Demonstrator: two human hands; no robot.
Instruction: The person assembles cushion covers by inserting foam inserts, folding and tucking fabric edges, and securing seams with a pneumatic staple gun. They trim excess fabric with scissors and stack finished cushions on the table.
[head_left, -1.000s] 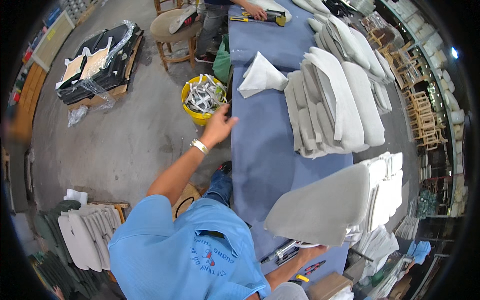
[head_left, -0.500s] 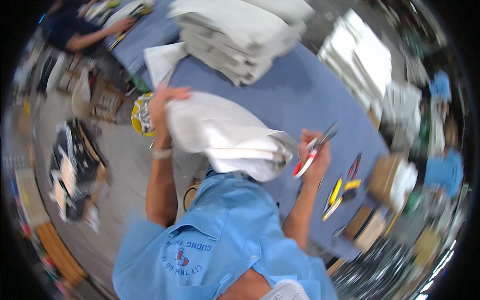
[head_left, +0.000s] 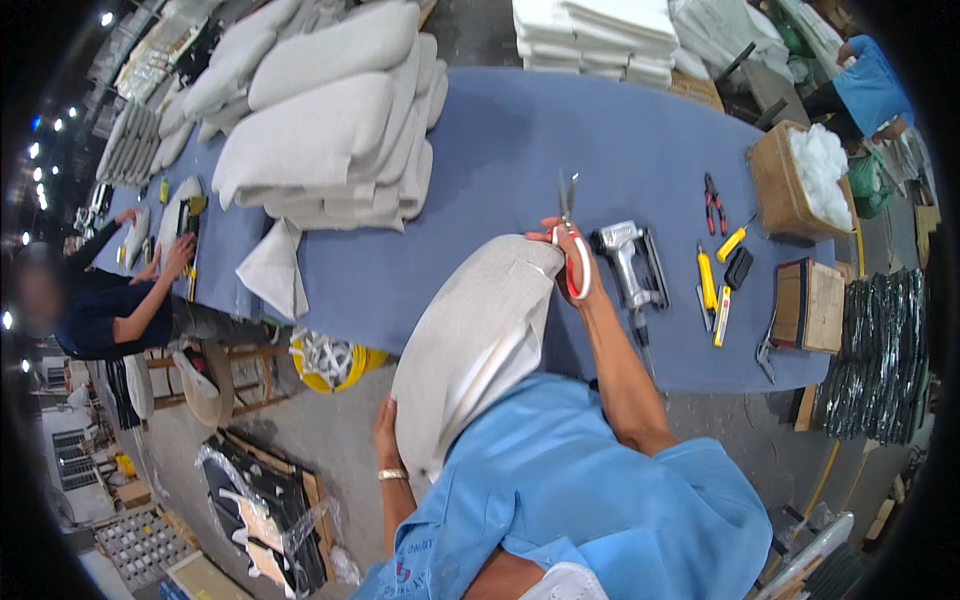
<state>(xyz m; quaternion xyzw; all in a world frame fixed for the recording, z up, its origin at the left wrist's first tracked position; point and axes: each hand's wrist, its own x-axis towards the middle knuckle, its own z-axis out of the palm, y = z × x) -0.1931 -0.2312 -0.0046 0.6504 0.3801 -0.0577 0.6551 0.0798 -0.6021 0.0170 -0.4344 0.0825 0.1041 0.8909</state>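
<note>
A long, rounded cushion (head_left: 470, 325) in light grey fabric leans against my body at the table edge, white material showing along its inner side. My left hand (head_left: 387, 425) grips its lower left side, with part of the fingers hidden behind it. At the cushion's upper end, my right hand (head_left: 572, 250) is closed around scissors (head_left: 577, 272) with red and white handles. Their blades point away from me and stand slightly apart. The fingers of that hand also touch the cushion's end.
On the blue table (head_left: 500, 150) are a stack of grey cushions (head_left: 310, 140), a loose fabric piece (head_left: 275, 270), a staple gun (head_left: 628, 265), pliers (head_left: 714, 205), yellow cutters (head_left: 706, 275) and a box of white stuffing (head_left: 800, 185). A yellow bucket (head_left: 350, 370) stands below. A co-worker (head_left: 130, 310) works at left.
The cushion has swung from lying crosswise to standing more upright. My left hand has moved down its side, and my right hand with the scissors has come to its upper end. The view has shifted.
</note>
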